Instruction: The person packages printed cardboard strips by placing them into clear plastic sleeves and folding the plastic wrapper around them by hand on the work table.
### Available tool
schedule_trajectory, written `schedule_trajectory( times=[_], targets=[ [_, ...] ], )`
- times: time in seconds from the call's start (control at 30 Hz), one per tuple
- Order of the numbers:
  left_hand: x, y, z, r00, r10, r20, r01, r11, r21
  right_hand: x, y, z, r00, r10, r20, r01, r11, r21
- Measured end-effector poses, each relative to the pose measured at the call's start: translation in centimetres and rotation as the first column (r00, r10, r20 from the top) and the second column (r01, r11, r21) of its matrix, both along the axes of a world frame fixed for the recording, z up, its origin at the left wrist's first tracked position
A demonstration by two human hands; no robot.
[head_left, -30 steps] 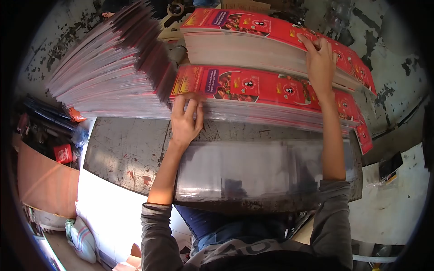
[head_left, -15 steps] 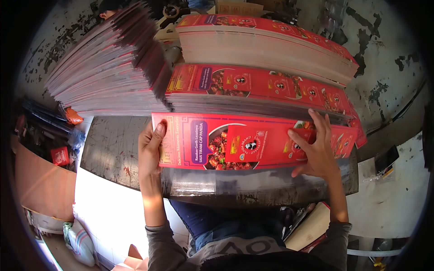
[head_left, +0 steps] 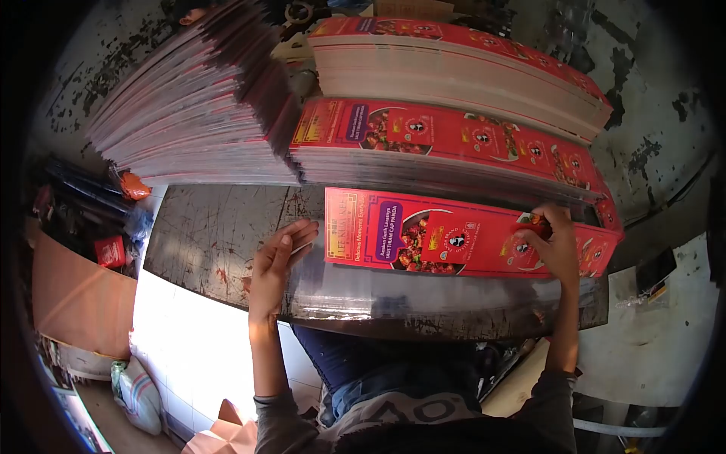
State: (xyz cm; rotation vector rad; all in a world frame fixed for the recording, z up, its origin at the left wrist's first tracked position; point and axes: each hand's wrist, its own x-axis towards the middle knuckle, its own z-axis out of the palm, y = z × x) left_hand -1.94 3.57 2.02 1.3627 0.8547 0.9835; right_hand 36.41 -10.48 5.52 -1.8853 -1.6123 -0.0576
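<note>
One red strip (head_left: 484, 236) lay out over the near clear plastic (head_left: 355, 291), left hand (head_left: 274, 261) open beside its left end, right hand (head_left: 558, 253) curled on it (pinching, I couldn't tell), the far stack (head_left: 454, 79) seemingly yet undone.

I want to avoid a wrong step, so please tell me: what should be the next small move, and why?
Perhaps the left hand should move across and steady the left end of the red printed strip: no hand is on that end, the left hand is just beside it, and the right hand touches the strip only towards its other end.
</note>
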Motion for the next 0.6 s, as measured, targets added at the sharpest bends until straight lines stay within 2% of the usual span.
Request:
schedule_trajectory(
  times=[0.03,0.07,0.13,0.2,0.27,0.33,0.4,0.43,0.5,0.6],
  targets=[
    [-0.2,-0.2,-0.4,0.996,-0.02,-0.085,0.026,0.998,0.065,0.2,0.0,0.0,0.999,-0.04,-0.032,0.04,0.999,-0.001],
    [-0.2,-0.5,-0.5,0.996,-0.018,-0.086,0.024,0.998,0.064,0.4,0.0,0.0,0.999,-0.037,-0.033,0.037,0.999,-0.003],
    [0.0,-1.4,-0.6,0.924,0.051,-0.379,0.054,0.964,0.262,0.8,-0.1,-0.1,0.993,-0.075,-0.088,0.072,0.997,-0.031],
    [0.3,-1.8,-1.3,0.892,0.095,-0.443,0.058,0.946,0.32,0.9,-0.1,-0.1,0.991,-0.086,-0.098,0.081,0.996,-0.048],
    [1.0,-2.3,-1.4,0.798,0.186,-0.574,0.094,0.901,0.423,0.9,0.0,-0.2,0.99,-0.093,-0.108,0.087,0.994,-0.063],
    [1.4,-2.4,-2.2,0.788,0.209,-0.58,0.104,0.882,0.46,1.1,0.1,-0.2,0.991,-0.098,-0.086,0.092,0.993,-0.069],
    [1.9,-2.4,-2.2,0.714,0.295,-0.635,0.166,0.809,0.563,1.2,0.2,-0.3,0.992,-0.089,-0.089,0.082,0.993,-0.08],
    [2.0,-2.2,-2.2,0.714,0.294,-0.635,0.167,0.81,0.563,1.3,0.2,-0.4,0.992,-0.081,-0.092,0.073,0.993,-0.09],
    [2.3,-1.8,-2.3,0.638,0.364,-0.679,0.243,0.741,0.626,1.5,0.2,-0.7,0.995,-0.068,-0.076,0.062,0.995,-0.079],
    [2.7,-1.5,-2.7,0.608,0.425,-0.671,0.238,0.708,0.665,1.3,0.3,-0.7,0.996,-0.06,-0.068,0.055,0.996,-0.077]
  ],
)
